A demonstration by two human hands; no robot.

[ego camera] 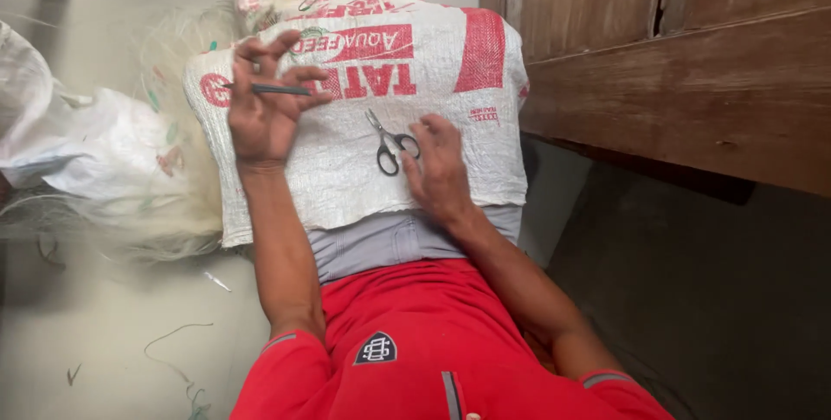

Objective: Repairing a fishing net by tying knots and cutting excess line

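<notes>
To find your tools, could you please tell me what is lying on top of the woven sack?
Small scissors lie on the woven sack, touched by the right hand. Whatever is under it stays hidden.

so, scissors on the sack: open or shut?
Shut: the scissors lie flat on the woven sack, blades together in one point, right hand at the handles.

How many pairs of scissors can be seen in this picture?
1. The small scissors lie on the woven sack, touched by the right hand. Others may be hidden.
</notes>
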